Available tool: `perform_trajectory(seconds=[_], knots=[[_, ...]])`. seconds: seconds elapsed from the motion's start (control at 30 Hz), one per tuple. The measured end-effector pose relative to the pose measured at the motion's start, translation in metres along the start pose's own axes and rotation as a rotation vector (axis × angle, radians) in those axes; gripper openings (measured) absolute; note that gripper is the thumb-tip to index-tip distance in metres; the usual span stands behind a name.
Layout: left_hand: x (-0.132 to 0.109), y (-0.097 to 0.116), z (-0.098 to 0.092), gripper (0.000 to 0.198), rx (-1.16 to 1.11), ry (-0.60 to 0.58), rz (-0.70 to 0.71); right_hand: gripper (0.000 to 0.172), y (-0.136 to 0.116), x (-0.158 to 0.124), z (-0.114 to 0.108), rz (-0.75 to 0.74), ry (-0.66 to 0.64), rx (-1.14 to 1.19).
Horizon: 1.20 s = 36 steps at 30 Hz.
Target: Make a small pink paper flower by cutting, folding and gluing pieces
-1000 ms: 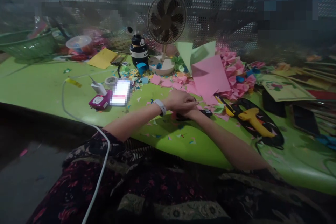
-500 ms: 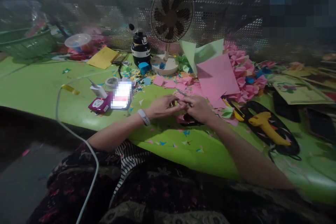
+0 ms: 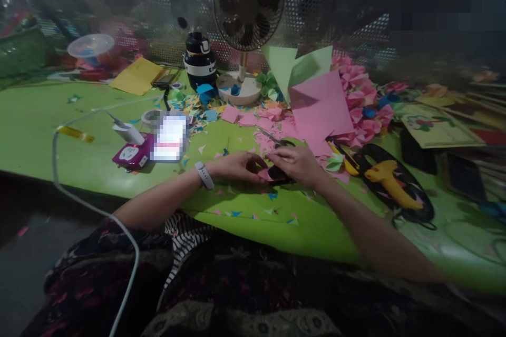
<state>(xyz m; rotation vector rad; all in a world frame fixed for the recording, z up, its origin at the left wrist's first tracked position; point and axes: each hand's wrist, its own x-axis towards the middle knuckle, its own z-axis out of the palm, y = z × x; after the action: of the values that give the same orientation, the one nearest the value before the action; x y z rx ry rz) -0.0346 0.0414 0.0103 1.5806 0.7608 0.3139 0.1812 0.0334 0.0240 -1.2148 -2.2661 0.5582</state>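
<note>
My right hand [image 3: 296,164] is closed around scissors [image 3: 270,136], whose blades point up and to the left over the paper scraps. Their dark handle loops show beside my fingers. Fingertips of my left hand [image 3: 242,167] pinch a small piece of pink paper [image 3: 264,174] low over the green table. Beneath my right hand lies a dark object [image 3: 281,179], mostly covered, whose kind I cannot make out. Just beyond both hands spread pink paper scraps [image 3: 272,142]. A white band circles my left wrist.
A lit phone [image 3: 169,137] and a purple power adapter [image 3: 134,155] lie left. Behind stand a black bottle [image 3: 200,66] and a fan [image 3: 249,5]. Pink and green sheets [image 3: 322,105] lean before a pink paper pile [image 3: 359,95]. A yellow glue gun [image 3: 395,184] lies right.
My hands have moved apart and lower. The scissors now point away over the scraps, and my left fingers are down at the pink piece. The view has shifted slightly right.
</note>
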Motion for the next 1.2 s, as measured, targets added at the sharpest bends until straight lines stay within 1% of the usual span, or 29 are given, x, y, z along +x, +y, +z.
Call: perform_trajectory(seconds=[0.1, 0.13, 0.23, 0.33, 0.4, 0.47, 0.57, 0.67, 0.8, 0.9, 0.97, 1.03, 1.07, 1.1, 1.17, 1.2], knots=[[0.000, -0.001, 0.002, 0.050, -0.130, -0.029, -0.087, 0.030, 0.001, 0.002, -0.001, 0.033, 0.054, 0.027], [0.000, -0.001, 0.002, 0.048, -0.143, -0.013, -0.101, 0.030, 0.001, 0.002, -0.001, 0.044, 0.058, 0.031], [0.002, -0.001, 0.003, 0.041, -0.169, 0.043, -0.113, 0.032, 0.001, 0.003, 0.000, 0.025, 0.034, 0.023], [0.004, -0.003, 0.006, 0.031, -0.172, 0.045, -0.092, 0.032, -0.002, 0.002, -0.003, -0.041, -0.012, 0.008], [0.005, -0.006, 0.007, 0.024, -0.182, 0.056, -0.070, 0.030, -0.004, 0.000, -0.011, -0.066, -0.077, -0.002], [0.006, -0.008, 0.007, 0.022, -0.198, 0.069, -0.062, 0.032, -0.005, -0.001, -0.021, -0.070, -0.170, -0.003], [0.008, -0.011, 0.007, 0.025, -0.198, 0.062, -0.062, 0.037, -0.003, -0.001, -0.033, -0.069, -0.331, 0.021], [0.010, -0.013, 0.008, 0.030, -0.197, 0.053, -0.039, 0.038, 0.000, -0.001, -0.035, -0.087, -0.410, 0.014], [0.013, -0.017, 0.011, 0.029, -0.204, 0.066, -0.023, 0.040, 0.001, -0.001, -0.031, -0.130, -0.401, -0.063], [0.014, -0.019, 0.011, 0.028, -0.217, 0.087, -0.029, 0.037, 0.000, -0.002, -0.030, -0.184, -0.392, -0.073], [0.014, -0.020, 0.007, 0.028, -0.238, 0.089, -0.025, 0.036, 0.000, -0.002, -0.031, -0.206, -0.364, -0.063], [0.014, -0.019, -0.003, 0.028, -0.247, 0.092, -0.017, 0.037, 0.001, -0.002, -0.032, -0.214, -0.321, -0.053], [0.014, -0.019, -0.009, 0.027, -0.233, 0.123, -0.014, 0.037, 0.001, -0.002, -0.032, -0.214, -0.299, -0.046], [0.013, -0.018, -0.016, 0.026, -0.223, 0.185, 0.002, 0.037, 0.001, -0.001, -0.032, -0.215, -0.281, -0.040], [0.012, -0.017, -0.028, 0.025, -0.234, 0.371, 0.084, 0.037, 0.002, -0.001, -0.032, -0.214, -0.258, -0.029], [0.012, -0.017, -0.032, 0.024, -0.248, 0.414, 0.106, 0.036, 0.002, -0.001, -0.032, -0.212, -0.249, -0.027]])
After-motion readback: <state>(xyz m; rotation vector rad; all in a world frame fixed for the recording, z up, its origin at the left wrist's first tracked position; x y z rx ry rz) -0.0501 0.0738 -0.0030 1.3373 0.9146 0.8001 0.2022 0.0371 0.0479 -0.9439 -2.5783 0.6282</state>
